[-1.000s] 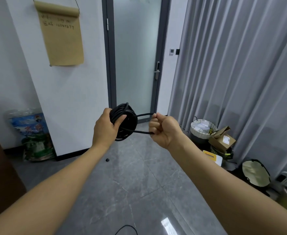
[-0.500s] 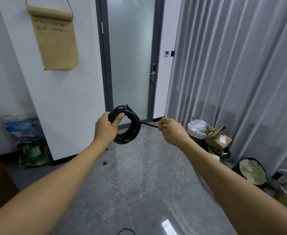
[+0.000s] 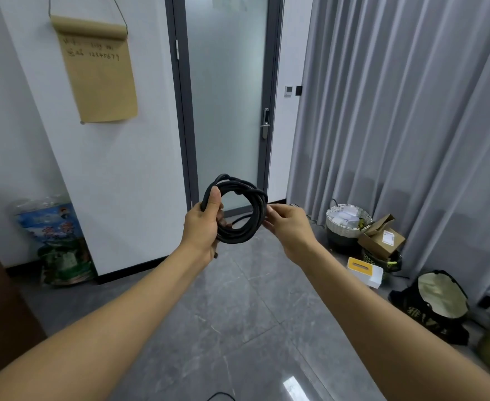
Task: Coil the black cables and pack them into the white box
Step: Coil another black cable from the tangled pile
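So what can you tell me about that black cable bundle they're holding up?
The black rubbery-looking cable coil is wound into a roughly round ring of several loops, a little untidy at the top where strands cross. It is held up in the air in front of the frosted glass door, its open centre facing the camera. The left hand grips its left side, thumb over the loops. The right hand pinches it at the right edge, seemingly tucking the end.

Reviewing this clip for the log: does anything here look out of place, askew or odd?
Mostly tidy. The black cable coil is held up by the left hand, the right hand pinching its edge. One oddity: another bit of black cable lies loose on the floor at the bottom edge. The white box isn't identifiable.
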`<control>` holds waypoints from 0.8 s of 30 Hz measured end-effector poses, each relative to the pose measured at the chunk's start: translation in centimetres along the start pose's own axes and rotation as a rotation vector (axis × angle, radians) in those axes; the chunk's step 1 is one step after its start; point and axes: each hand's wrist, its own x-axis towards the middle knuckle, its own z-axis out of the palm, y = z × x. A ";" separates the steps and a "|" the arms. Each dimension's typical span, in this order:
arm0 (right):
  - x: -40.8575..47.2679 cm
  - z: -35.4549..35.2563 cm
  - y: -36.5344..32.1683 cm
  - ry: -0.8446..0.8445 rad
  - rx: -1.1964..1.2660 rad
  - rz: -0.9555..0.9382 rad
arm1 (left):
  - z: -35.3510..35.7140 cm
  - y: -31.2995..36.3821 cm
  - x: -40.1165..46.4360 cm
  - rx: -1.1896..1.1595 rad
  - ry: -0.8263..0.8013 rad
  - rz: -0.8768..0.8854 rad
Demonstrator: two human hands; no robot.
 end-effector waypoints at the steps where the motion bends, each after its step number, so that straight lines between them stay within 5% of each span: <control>1: -0.2 0.2 -0.3 -0.028 0.068 0.021 | 0.0 -0.1 0.1 -0.015 0.006 -0.007; 5: -0.7 0.1 -0.9 -0.182 0.475 0.130 | 0.0 -0.2 0.5 -0.018 0.055 -0.002; 10: -0.6 1.2 -0.6 -0.163 0.174 0.079 | 0.4 -0.9 0.5 0.066 0.107 0.000; 24: 1.1 2.8 1.7 -0.170 0.561 0.164 | -0.6 -0.6 1.5 0.422 0.024 0.085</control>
